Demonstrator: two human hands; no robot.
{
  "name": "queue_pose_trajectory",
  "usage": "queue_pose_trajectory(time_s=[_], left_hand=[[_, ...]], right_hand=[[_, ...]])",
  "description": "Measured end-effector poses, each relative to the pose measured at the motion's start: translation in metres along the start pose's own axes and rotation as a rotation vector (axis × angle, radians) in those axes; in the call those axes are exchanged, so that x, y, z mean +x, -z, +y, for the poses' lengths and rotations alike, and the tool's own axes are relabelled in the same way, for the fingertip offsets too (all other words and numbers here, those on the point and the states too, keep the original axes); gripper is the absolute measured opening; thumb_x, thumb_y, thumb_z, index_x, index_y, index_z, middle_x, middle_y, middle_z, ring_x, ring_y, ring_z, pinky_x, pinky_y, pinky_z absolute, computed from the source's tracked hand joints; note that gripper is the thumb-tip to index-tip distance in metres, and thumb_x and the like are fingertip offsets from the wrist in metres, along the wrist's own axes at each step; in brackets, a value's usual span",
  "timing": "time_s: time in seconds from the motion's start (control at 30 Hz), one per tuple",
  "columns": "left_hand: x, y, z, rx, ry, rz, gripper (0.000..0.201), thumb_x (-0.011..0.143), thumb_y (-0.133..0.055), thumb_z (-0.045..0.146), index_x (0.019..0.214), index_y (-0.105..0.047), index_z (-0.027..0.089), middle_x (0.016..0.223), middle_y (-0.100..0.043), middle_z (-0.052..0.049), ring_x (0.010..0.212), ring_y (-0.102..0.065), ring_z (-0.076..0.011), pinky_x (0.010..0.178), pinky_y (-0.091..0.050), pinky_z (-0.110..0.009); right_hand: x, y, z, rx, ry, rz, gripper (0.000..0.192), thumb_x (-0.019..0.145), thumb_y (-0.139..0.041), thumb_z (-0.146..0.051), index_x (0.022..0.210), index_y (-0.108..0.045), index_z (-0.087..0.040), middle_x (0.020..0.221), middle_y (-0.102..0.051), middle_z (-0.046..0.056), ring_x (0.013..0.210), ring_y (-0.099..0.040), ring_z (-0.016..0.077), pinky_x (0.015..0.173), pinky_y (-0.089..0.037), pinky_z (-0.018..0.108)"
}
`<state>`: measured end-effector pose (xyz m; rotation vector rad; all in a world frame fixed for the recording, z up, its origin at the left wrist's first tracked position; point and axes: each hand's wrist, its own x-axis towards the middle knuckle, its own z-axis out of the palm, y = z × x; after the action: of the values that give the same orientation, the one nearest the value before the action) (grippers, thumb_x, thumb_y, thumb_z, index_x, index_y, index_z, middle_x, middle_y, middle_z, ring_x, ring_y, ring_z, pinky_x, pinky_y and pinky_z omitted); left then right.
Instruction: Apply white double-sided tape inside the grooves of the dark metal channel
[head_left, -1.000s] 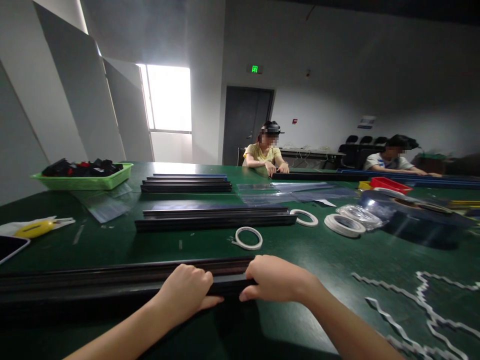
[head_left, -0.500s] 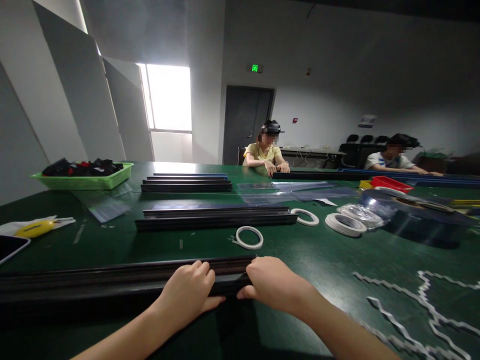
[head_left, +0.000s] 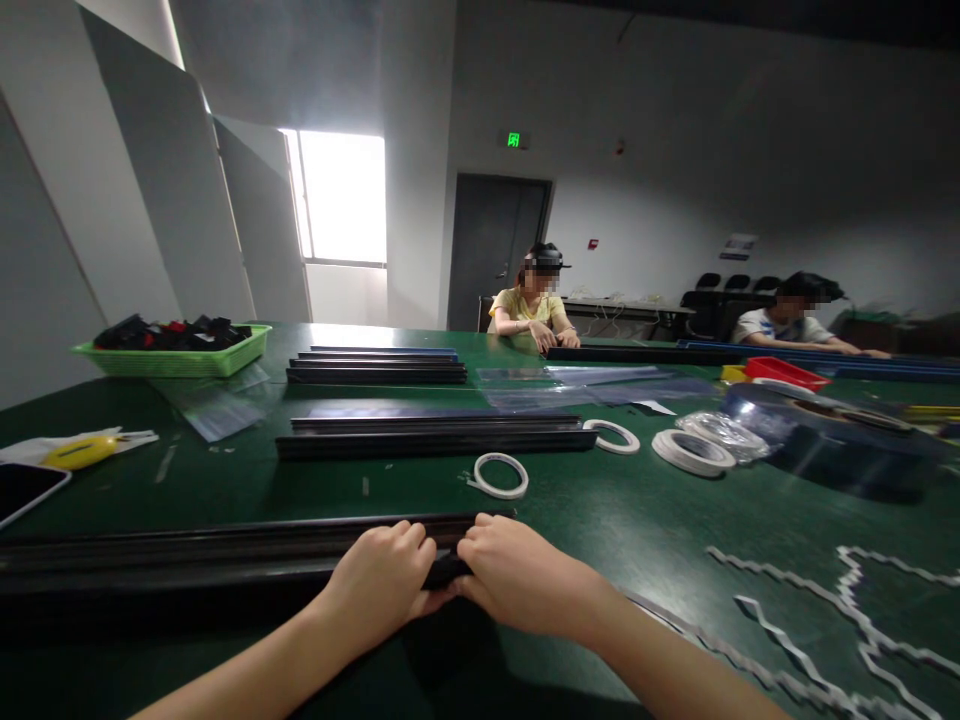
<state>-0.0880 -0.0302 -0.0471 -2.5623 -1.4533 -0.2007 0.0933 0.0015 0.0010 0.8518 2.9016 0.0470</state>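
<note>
1. The left hand [head_left: 386, 575] lies over the right end of a long black rail [head_left: 187, 560], its fingers [head_left: 405, 540] curled across the top and the thumb tucked under the near edge — a closed grip on the rail.
2. The right hand [head_left: 517, 575] sits just beside it, touching it at the thumbs, fingers bent down over the rail's very end.
3. The rail lies flat along the near edge of the green surface [head_left: 637, 520], running off to the left out of view.
4. Beyond the hands a white tape ring [head_left: 499, 475] lies flat, with more black rails [head_left: 435, 438] stacked behind it and another stack [head_left: 375, 367] farther back.
5. To the right lie more tape rolls [head_left: 690, 450] and white backing strips [head_left: 825, 620] in zigzags.
6. On the left stand a green tray [head_left: 172, 360] of dark parts, a yellow cutter [head_left: 79, 452] and a phone [head_left: 26, 487].
7. Across the surface two other people [head_left: 536, 305] sit with their hands on rails of their own — well apart from this pair of hands.
</note>
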Motion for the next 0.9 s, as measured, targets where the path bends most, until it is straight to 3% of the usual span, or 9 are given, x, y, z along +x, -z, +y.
queue_pose_trajectory(time_s=[0.23,0.9], left_hand=[[0.0001,0.0025,-0.0008,-0.004,-0.003,-0.015,0.025,0.084,-0.052,0.041,0.081,-0.059,0.017,0.082,-0.063,-0.006,0.080,-0.061,-0.0238,0.066,-0.052,-0.037],[-0.0016,0.0034,-0.0004,-0.003,0.005,-0.004,0.027,0.086,-0.048,0.042,0.082,-0.058,0.018,0.081,-0.063,-0.006,0.079,-0.061,-0.0224,0.065,-0.049,-0.033]], right_hand=[[0.0019,-0.0004,0.0079,0.127,0.005,-0.018,0.030,0.087,-0.045,-0.033,0.080,-0.068,-0.014,0.084,-0.069,0.010,0.081,-0.062,0.0205,0.070,-0.042,0.027],[0.0001,0.0033,0.0028,0.087,-0.088,-0.068,0.027,0.086,-0.048,-0.035,0.082,-0.067,-0.016,0.085,-0.070,0.007,0.080,-0.064,0.0222,0.065,-0.042,0.027]])
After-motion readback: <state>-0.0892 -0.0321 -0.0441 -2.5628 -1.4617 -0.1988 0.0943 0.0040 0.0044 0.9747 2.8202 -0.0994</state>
